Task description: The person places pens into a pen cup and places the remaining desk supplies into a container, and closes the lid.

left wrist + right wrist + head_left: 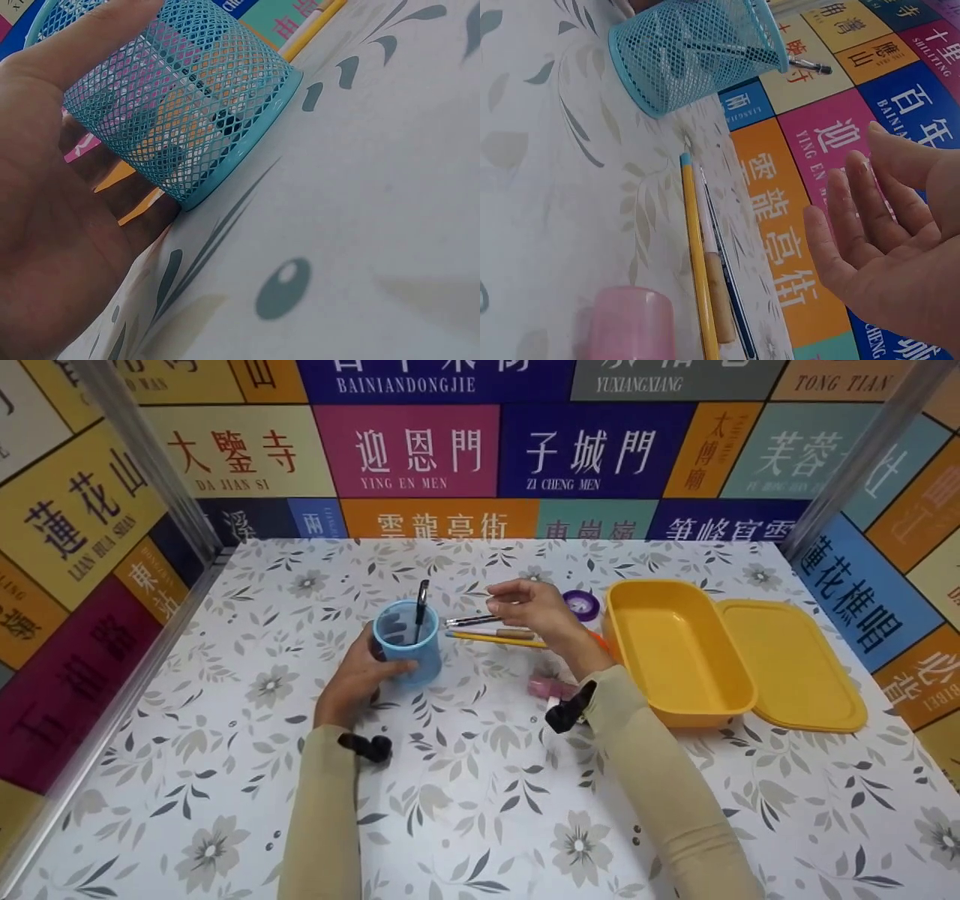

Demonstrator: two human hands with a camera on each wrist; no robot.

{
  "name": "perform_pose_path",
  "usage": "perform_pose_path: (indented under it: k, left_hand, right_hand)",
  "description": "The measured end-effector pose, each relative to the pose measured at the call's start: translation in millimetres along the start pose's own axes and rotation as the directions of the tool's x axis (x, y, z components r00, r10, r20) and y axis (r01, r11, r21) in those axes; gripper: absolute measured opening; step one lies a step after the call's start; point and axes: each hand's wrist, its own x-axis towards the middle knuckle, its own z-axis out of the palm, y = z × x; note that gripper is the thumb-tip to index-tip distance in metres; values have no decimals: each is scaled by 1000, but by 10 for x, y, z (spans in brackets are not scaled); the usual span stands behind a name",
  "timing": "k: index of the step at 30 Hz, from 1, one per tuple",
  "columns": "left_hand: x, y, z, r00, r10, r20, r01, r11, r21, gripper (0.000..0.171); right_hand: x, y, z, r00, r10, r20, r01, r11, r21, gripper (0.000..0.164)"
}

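A blue mesh pen cup (420,666) stands upright on the table, and my left hand (361,669) grips its side, thumb across the front. One black pen (421,601) leans inside it, its top end sticking out over the rim. To the right, my right hand (536,611) is raised above the table with nothing in it, fingers loosely bent in the right wrist view. Below that hand lie a yellow pencil (696,255), a wooden-handled tool (718,289) and a thin dark-handled brush (731,292), side by side.
A purple tape roll (581,605) lies beyond my right hand. The yellow box (679,660) stands at the right, its lid (806,667) beside it. A pink capped object (550,687) lies near my right wrist, and something orange is partly hidden by it.
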Motion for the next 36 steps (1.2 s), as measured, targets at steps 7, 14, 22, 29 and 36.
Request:
perform_pose_path:
  k: [7, 14, 22, 29, 36]
  left_hand:
    - [-30, 5, 3, 1000, 10, 6, -10, 1000, -11, 105]
    - [-17, -3, 11, 1000, 20, -4, -20, 1000, 20, 105]
    - [-7, 20, 18, 1000, -6, -11, 6, 999, 35, 109]
    - [-19, 24, 16, 1000, -8, -21, 8, 1000, 9, 103]
    - [-14, 36, 6, 999, -29, -23, 29, 999, 23, 102]
  right_hand:
    - [48, 3, -115, 996, 89, 13, -88, 996, -28, 38]
    - [133, 88, -218, 985, 169, -42, -170, 985, -30, 35]
    - [180, 204, -351, 968, 242, -74, -247, 966, -72, 39]
    - [188, 219, -426, 948, 308, -75, -317, 928, -198, 39]
    - [201, 252, -465, 950, 309, -54, -309, 892, -331, 35]
